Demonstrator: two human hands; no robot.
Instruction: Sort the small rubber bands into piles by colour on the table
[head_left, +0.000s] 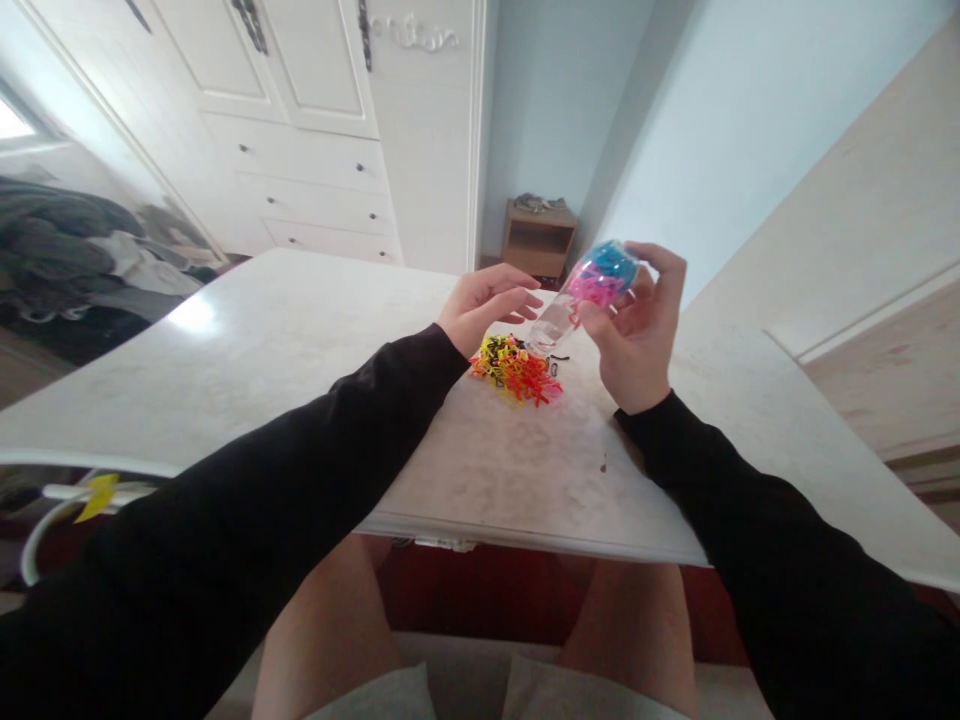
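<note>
In my right hand (637,340) is a clear plastic bottle (551,325), tilted with its lower end toward the table. Small blue and pink pieces, which look like rubber bands, fill its raised end. Beneath the low end lies a loose pile of small yellow, red, orange and black pieces (517,370) on the white table. My left hand (495,300) hovers just above and left of the pile, fingers stretched toward the bottle and nothing seen in them. Whether its fingertips touch the bottle is hard to tell.
The white table (315,360) spreads out on both sides. Behind it stand a white wardrobe with drawers (315,170) and a small wooden nightstand (540,235). Dark clothes (67,250) are heaped at the left. A white cable with a yellow tag (97,495) hangs below the table's left edge.
</note>
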